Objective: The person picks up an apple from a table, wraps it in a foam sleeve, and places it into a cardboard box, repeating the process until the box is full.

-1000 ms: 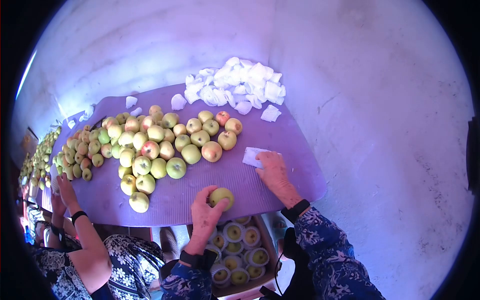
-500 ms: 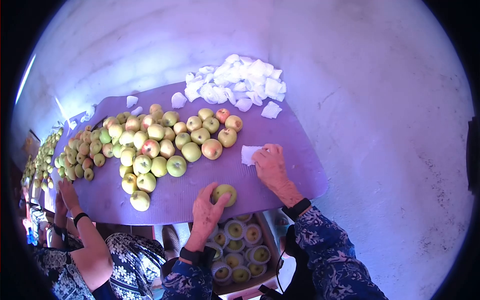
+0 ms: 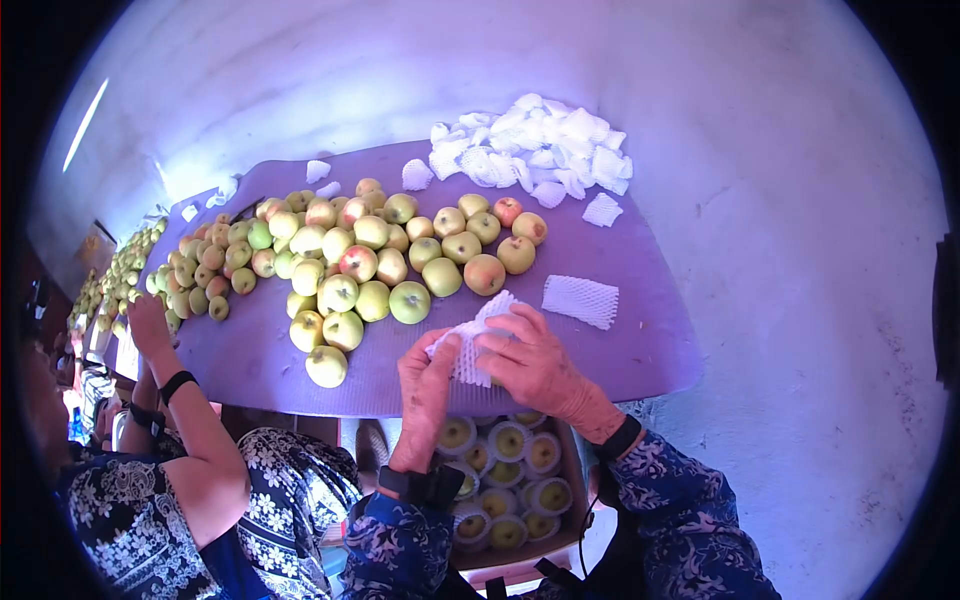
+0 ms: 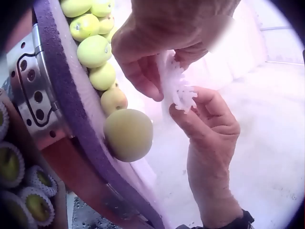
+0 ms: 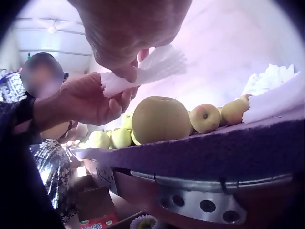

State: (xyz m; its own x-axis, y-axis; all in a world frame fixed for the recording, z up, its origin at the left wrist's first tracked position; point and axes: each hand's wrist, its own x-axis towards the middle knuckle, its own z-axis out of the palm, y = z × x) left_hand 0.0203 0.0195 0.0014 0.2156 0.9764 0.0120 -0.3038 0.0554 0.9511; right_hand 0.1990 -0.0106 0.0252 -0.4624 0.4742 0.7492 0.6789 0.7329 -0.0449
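Observation:
In the head view a white foam net sleeve (image 3: 470, 345) is stretched between my two hands, above the near edge of the purple-covered table. My left hand (image 3: 425, 385) pinches one end between thumb and fingers, while my right hand (image 3: 535, 365) pinches the other. Both wrist views show the foam net (image 4: 174, 86) gripped from opposite sides. A yellow-green apple (image 5: 160, 120) rests at the table's edge below the hands, mostly hidden by them in the head view. Another foam net sleeve (image 3: 580, 301) lies flat to the right of my right hand.
A large spread of apples (image 3: 370, 232) covers the table's middle and left. White foam nets (image 3: 540, 145) are heaped at the back right. Below the front edge stands a carton (image 3: 565, 520) of net-wrapped apples. Another person (image 3: 190, 480) works on the left.
The right hand has lifted a foam net off the table and brought it left to the left hand. The left hand has let go of the apple and now holds the net.

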